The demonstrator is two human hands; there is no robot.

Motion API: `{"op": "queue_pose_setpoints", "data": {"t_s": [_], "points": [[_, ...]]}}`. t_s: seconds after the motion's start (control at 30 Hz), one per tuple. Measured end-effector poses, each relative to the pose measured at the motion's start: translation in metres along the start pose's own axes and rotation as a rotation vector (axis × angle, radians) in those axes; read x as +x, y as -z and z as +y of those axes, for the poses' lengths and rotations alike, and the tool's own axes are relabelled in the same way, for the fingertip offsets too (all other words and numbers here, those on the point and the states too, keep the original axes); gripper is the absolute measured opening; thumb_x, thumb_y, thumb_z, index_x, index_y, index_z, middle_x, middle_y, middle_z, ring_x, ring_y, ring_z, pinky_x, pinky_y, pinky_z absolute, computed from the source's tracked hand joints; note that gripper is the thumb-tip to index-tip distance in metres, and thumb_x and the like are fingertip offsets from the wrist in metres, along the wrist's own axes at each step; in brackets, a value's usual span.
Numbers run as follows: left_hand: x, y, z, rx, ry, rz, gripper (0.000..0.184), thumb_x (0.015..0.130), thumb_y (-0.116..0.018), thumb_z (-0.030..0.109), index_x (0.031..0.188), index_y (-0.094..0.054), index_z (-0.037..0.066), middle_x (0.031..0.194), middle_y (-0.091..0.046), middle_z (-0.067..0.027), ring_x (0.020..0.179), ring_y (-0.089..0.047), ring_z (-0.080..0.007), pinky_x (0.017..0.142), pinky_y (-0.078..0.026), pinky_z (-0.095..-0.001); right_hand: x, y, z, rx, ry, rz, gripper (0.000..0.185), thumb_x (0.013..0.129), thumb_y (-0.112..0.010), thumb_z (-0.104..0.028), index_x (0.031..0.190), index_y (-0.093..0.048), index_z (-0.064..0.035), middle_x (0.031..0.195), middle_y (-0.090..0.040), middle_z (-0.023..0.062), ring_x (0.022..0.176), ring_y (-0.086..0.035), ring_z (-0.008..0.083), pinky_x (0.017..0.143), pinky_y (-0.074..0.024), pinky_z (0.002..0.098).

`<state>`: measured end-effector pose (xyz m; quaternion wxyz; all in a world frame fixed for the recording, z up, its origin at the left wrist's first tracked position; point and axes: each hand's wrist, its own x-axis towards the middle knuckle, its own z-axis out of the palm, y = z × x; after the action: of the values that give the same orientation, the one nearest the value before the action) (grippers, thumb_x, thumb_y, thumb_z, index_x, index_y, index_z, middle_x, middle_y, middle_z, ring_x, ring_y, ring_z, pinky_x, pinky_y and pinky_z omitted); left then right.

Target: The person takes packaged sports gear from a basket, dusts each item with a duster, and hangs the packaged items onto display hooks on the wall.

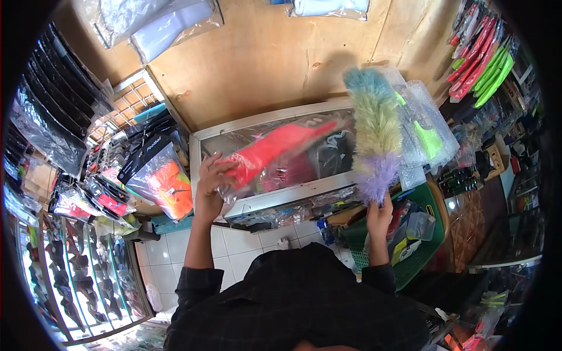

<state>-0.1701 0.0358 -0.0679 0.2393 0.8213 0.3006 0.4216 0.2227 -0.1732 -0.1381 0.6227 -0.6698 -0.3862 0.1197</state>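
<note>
My left hand (212,178) grips one end of a long red item in clear plastic wrapping (272,149). This item is slightly blurred, and I cannot make out its exact kind. It extends to the right above a glass-topped display case (275,200) with a pale frame. In my right hand (379,216) is a fluffy feather duster (376,126), coloured teal, yellow and purple. Its handle is mostly hidden by my fingers, and its head points away from me, over the case's right end. Bubble-wrapped packages (430,128) with bright green parts lie just right of the duster.
A wooden panel (257,64) rises behind the case. Packaged goods (161,175), including an orange one, hang at the left. A green plastic basket (432,237) full of items stands by my right arm. Red and green packages (483,61) hang at the upper right.
</note>
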Motion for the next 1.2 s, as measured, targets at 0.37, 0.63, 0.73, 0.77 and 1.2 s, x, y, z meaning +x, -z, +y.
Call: {"op": "queue_pose_setpoints", "data": {"t_s": [0.37,0.63,0.73,0.77,1.2], "points": [[-0.052,-0.004,-0.025,-0.073,0.593,-0.171,0.04,0.068,-0.061,-0.014,0.095,-0.074,0.012,0.139,-0.052,-0.012,0.141,-0.034,-0.0363,0.116,-0.03,-0.0423,-0.064,-0.076,-0.018,-0.06,0.049,-0.922,0.034,0.09,-0.061,-0.012,0.12,-0.059,0.0026,0.096,-0.067,0.0245,0.087,-0.066,0.0376,0.079,-0.0513,0.0414],[-0.044,-0.001,-0.023,0.061,0.322,-0.227,0.038,0.065,-0.06,-0.015,0.089,-0.075,0.01,0.14,-0.052,-0.0094,0.14,-0.036,-0.0344,0.114,-0.033,-0.0416,-0.009,-0.05,-0.028,-0.248,0.011,-0.404,0.039,0.087,-0.053,-0.002,0.125,-0.057,0.0029,0.103,-0.067,0.0271,0.1,-0.065,0.0416,0.083,-0.0513,0.0415],[-0.045,-0.002,-0.023,0.061,0.336,-0.227,0.039,0.065,-0.058,-0.015,0.088,-0.075,0.01,0.14,-0.052,-0.009,0.14,-0.037,-0.0332,0.114,-0.034,-0.0406,-0.03,-0.057,-0.032,-0.067,-0.046,-0.835,0.037,0.088,-0.06,-0.009,0.124,-0.058,0.0011,0.097,-0.067,0.0214,0.091,-0.068,0.0287,0.082,-0.0513,0.0363],[-0.045,-0.002,-0.023,0.059,0.335,-0.226,0.04,0.065,-0.057,-0.015,0.089,-0.076,0.011,0.14,-0.053,-0.0088,0.14,-0.037,-0.0326,0.114,-0.034,-0.0402,-0.034,-0.055,-0.03,-0.065,-0.048,-0.832,0.037,0.088,-0.06,-0.009,0.124,-0.058,0.0011,0.097,-0.067,0.0214,0.091,-0.068,0.0287,0.082,-0.0513,0.0363],[-0.04,0.004,-0.023,0.064,0.324,-0.274,0.048,0.064,-0.052,-0.019,0.093,-0.077,0.012,0.141,-0.051,-0.0097,0.14,-0.038,-0.0333,0.115,-0.033,-0.0397,-0.027,-0.038,0.023,-0.196,-0.005,-0.562,0.035,0.087,-0.055,0.0,0.122,-0.059,-0.0001,0.098,-0.068,0.018,0.088,-0.067,0.0247,0.078,-0.0511,0.0343]]}}
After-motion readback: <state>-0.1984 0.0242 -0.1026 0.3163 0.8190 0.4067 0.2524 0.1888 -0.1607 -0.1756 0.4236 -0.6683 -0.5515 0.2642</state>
